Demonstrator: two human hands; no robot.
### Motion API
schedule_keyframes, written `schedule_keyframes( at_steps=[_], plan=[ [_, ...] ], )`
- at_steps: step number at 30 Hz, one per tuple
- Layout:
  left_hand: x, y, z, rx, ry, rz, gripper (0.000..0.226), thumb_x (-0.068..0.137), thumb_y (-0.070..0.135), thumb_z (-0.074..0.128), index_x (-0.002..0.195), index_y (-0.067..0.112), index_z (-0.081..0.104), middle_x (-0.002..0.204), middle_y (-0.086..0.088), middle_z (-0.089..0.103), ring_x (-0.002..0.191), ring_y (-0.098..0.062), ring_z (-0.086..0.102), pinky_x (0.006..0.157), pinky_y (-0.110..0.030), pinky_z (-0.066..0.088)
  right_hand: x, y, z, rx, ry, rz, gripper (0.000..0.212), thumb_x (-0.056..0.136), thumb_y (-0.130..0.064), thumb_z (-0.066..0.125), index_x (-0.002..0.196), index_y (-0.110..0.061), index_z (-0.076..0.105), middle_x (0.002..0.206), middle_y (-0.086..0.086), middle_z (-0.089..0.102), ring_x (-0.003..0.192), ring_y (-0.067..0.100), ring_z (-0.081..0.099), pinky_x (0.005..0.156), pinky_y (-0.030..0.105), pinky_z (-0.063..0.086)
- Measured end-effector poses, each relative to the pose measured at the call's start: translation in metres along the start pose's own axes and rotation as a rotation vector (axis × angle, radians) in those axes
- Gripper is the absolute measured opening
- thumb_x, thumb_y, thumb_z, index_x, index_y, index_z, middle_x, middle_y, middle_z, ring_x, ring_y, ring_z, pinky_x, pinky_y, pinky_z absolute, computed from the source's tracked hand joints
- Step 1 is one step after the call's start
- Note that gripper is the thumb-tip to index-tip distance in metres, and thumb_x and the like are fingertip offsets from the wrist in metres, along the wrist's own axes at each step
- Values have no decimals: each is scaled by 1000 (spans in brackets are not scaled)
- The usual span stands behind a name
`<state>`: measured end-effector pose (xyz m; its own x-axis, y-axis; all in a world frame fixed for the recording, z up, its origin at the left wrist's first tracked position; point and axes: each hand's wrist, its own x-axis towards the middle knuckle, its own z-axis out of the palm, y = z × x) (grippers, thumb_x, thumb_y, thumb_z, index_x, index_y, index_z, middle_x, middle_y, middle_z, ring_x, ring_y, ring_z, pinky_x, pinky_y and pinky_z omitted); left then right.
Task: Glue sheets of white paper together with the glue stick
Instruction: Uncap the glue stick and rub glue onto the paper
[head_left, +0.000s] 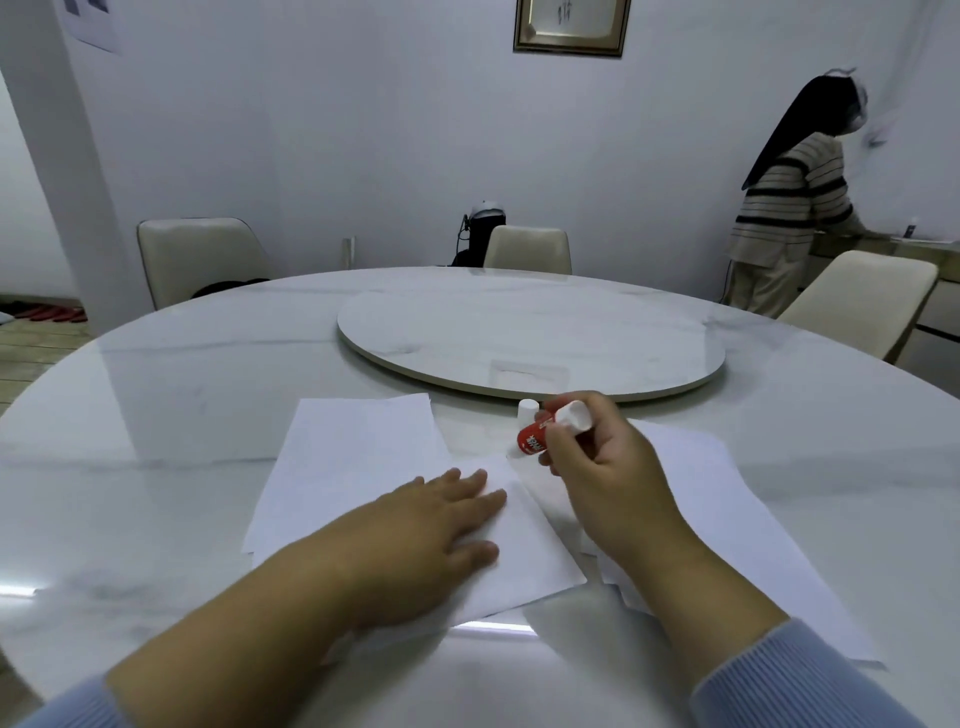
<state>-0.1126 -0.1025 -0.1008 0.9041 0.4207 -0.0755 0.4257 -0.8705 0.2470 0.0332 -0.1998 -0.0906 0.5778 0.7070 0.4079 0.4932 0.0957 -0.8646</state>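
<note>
My right hand (602, 478) grips a red glue stick (537, 435) with a white end, tilted so its lower tip meets the far corner of a white sheet (535, 551). My left hand (436, 525) lies flat on that sheet with straight fingers. The sheet overlaps a second white sheet (348, 457) to the left. More white paper (696, 499) lies under and to the right of my right hand. The white cap (528, 410) stands on the table just beyond the stick.
The round white marble table (156, 415) carries a raised turntable (530, 338) at its middle. Cream chairs (202, 254) stand around the far side. A person in a striped top (789, 208) stands at the back right by a counter.
</note>
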Motion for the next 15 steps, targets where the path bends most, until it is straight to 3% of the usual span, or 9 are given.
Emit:
schedule_keyframes(
  at_steps=[3,7,10,13,15],
  plan=[
    [-2,-4,-1,-6,22,-12,54,95,51,32,145,48,12,156,25,2,144,2,0,115,-22,1,2,5,4,-52,-116,30,13,91,-26,51,98,-34,58,92,-3,72,89,24,64,84,39,52],
    [-3,-1,-1,-10,32,-5,55,94,52,33,145,49,13,156,25,4,144,2,2,116,-23,4,3,7,8,-136,-231,39,16,92,-27,48,105,-33,56,100,-8,70,94,17,63,84,31,50],
    [-5,-1,-2,-10,40,-12,55,94,53,33,144,50,13,156,26,4,144,2,3,115,-23,5,2,3,4,-134,-226,23,12,88,-28,48,96,-31,57,93,-2,71,85,20,63,76,37,50],
    [-5,-1,-2,-9,45,-4,55,94,53,33,144,50,13,156,27,3,144,2,3,115,-22,4,-2,-4,-4,-94,-197,16,11,86,-20,49,86,-24,59,82,-1,71,65,13,57,57,28,45],
    [-5,-2,-1,-15,52,-5,55,93,54,34,144,50,13,156,27,4,144,3,4,115,-22,5,-4,-7,-9,-91,-186,5,10,83,-18,51,82,-18,61,79,2,69,74,20,61,65,32,51]
  ],
)
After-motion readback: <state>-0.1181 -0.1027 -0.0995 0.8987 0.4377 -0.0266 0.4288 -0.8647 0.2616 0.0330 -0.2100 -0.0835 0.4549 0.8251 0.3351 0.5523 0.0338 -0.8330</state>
